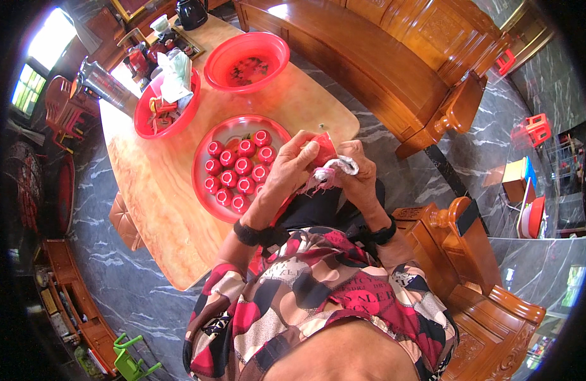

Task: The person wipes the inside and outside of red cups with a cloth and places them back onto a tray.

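Note:
My left hand [292,164] is closed around a red cup [323,149], held up over the table's right edge; its far side is turned away from view. In my right hand [361,176] is a bunched white-and-pink cloth [331,170], pressed close against the cup's lower side. Left of my hands lies a round red tray [198,181] with a pale bottom. Several small red cups [243,166] stand upside down on it in close rows, pale rings showing on their bases. My left forearm partly covers the tray's right side.
On the pale marble-look table [159,209], beyond the tray, are a red basin [281,56] holding water and a red basket [140,124] with bags and packets. A dark kettle [191,14] stands at the back. A carved wooden bench [369,66] runs along the far right.

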